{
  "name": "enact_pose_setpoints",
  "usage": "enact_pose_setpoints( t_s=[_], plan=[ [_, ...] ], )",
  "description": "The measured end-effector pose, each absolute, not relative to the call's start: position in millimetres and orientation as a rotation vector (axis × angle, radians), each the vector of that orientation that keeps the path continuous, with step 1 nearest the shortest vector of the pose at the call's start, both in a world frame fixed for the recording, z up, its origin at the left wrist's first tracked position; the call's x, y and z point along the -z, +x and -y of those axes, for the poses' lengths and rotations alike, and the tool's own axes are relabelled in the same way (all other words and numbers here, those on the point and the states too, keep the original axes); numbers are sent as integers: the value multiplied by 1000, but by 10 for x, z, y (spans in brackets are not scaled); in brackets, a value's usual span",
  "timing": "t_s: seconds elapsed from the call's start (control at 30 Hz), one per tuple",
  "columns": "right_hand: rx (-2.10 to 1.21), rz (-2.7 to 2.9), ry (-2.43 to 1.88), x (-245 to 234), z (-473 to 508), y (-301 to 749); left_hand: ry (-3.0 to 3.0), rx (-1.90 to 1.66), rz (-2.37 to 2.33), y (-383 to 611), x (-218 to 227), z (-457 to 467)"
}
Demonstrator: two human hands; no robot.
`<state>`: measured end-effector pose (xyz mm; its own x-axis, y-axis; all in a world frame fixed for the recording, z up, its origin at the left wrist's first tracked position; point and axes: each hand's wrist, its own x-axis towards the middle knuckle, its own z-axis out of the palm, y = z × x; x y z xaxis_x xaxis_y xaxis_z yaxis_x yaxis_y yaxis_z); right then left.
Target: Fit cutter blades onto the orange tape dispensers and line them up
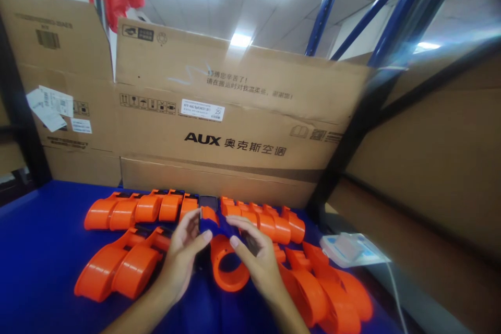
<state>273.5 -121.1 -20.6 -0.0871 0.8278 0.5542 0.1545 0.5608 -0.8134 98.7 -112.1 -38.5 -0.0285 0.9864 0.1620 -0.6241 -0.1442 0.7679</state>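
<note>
Cardboard (156, 125) rises behind the blue counter (35, 261), printed "AUX 奥克斯空调" in large black letters, with "师傅您辛苦了!" above. On the counter, orange ring-shaped pieces (97, 274) lie on both sides: five in the left back row and two nearer the front. On the right they overlap and blur, so about five behind and three or more in front is my best count. Both arms reach forward from the bottom edge. The left hand (185, 240) and right hand (256, 248) face each other, palms inward and thumbs on top, both closed on one held piece (218, 250). That piece is over the middle of the counter, between the two groups, its round opening towards the viewer. One white label (202, 109) sits above "AUX"; its print is mostly too small to read.
</note>
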Motion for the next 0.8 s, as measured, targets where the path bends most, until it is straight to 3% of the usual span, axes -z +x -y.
enact_pose_setpoints(
  t_s=[0.27, 0.6, 0.8],
  plan=[
    [-624, 1644, -926, 232, 1249, 2700, 841, -1518, -484, 936, 362, 1115],
    [145, 1913, -1001, 260, 1259, 2770, 972, -1526, -564, 946, 373, 1096],
    [304, 1972, -967, 276, 1241, 2780, 1075, -1570, -602, 919, 388, 1062]
  ],
)
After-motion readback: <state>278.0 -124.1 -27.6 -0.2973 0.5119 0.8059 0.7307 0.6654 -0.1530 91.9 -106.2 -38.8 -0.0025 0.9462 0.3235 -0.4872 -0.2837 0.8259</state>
